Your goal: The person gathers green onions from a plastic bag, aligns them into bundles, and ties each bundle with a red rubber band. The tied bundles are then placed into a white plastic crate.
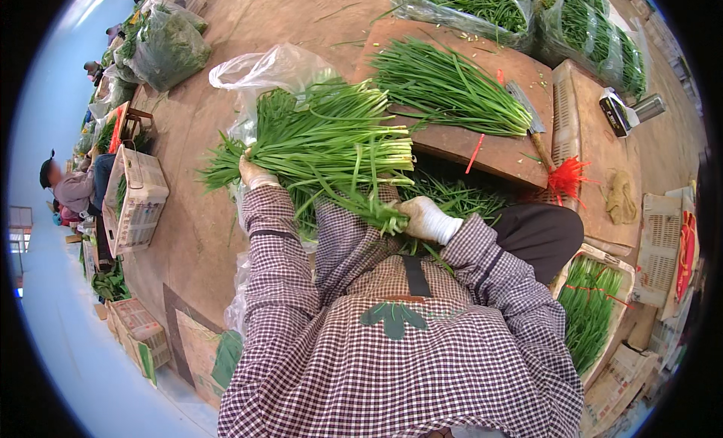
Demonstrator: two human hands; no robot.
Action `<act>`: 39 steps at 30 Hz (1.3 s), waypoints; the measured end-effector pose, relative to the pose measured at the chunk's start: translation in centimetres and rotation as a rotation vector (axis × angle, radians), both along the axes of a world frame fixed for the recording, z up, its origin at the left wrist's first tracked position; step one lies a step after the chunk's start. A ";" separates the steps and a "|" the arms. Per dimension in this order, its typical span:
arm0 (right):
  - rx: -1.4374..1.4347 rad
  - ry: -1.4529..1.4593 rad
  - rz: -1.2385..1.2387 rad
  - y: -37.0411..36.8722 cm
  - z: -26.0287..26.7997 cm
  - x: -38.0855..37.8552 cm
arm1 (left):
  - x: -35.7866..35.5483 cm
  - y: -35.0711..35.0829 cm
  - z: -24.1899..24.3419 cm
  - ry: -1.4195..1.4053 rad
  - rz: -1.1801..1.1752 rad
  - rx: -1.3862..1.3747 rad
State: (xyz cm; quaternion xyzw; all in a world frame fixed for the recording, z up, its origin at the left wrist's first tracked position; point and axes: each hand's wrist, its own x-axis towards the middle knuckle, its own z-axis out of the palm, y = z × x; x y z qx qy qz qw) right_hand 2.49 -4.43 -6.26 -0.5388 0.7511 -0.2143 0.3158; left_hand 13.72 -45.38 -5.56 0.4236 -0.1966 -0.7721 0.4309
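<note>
My left hand (255, 169), in a pale work glove, grips a thick bunch of Chinese chives (333, 150) near its leafy end. The pale cut stems point right. My right hand (425, 217), gloved too, is closed around a few loose chive stalks (390, 215) just below the bunch, over my lap. A clear plastic bag (277, 68) stands open behind the bunch. Another pile of chives (452, 88) lies on a low wooden board (480, 150), with a cleaver (528, 107) beside its stem ends.
Red ties (567, 178) hang at the cleaver's handle. Tied chives fill a crate (590, 308) at my right. Large bags of chives (593, 48) stand beyond the board. A brown cloth (621, 198) lies on a board at right. Another person (76, 189) sits at left behind a crate (138, 201).
</note>
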 end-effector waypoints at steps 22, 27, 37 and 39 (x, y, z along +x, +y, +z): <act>-0.286 0.747 0.058 -1.7 5.4 3.8 | -0.6 0.3 1.4 -0.054 0.007 -0.011; -0.560 0.516 -0.108 -0.2 3.9 2.3 | 0.0 -0.5 0.4 -0.126 0.105 0.003; -0.636 0.742 -0.078 -1.6 2.7 2.2 | -0.6 0.8 0.9 -0.234 0.127 -0.019; -0.725 0.582 -0.117 -0.7 2.8 1.8 | -0.6 1.6 1.7 -0.209 0.126 0.001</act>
